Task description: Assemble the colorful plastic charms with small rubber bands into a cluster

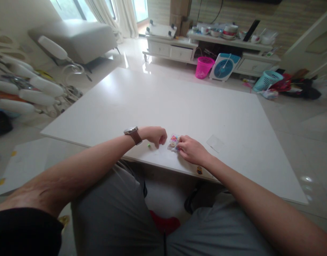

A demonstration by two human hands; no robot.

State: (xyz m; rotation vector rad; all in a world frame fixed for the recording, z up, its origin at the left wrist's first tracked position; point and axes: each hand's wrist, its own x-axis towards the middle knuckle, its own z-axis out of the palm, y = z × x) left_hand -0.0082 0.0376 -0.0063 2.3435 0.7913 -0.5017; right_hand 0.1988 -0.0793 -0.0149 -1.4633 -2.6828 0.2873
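Note:
A small clear plastic compartment box with colourful little pieces inside lies near the front edge of the white table. My right hand is closed over the box's right side, hiding that part; its fingertips appear to grip it. To the left of the box, my left hand hangs with curled fingers pointing down close to the tabletop. Whatever its fingertips may hold is too small to make out. A tiny green piece lies just left of that hand. Right of my right hand rests a flat clear lid.
A small yellow-and-dark cartoon figure is at the table's front edge, beside my right forearm. Beyond the table stand a pink basket, a blue-and-white box fan and a low white cabinet. My legs are under the front edge.

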